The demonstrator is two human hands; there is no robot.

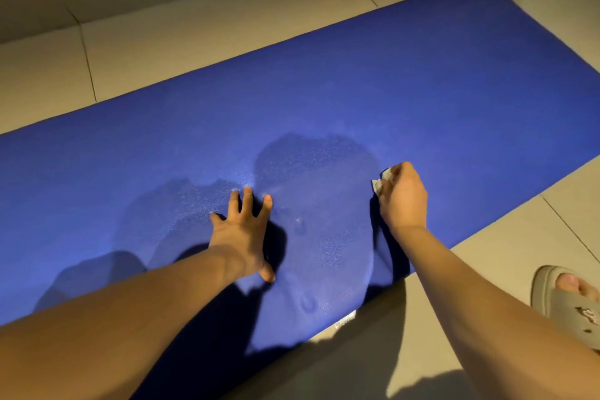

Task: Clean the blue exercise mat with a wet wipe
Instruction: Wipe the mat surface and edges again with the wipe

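On blue mat [422,91], right hand [404,198] fingers curled around wet wipe [381,180], left hand [242,230] splayed flat

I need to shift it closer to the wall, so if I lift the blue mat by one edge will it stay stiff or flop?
Probably flop: the blue mat looks thin and lies flat on the tiled floor. Small dents near the left hand suggest soft foam, likely light. That hand presses it flat, so it may slide on tile when pushed.
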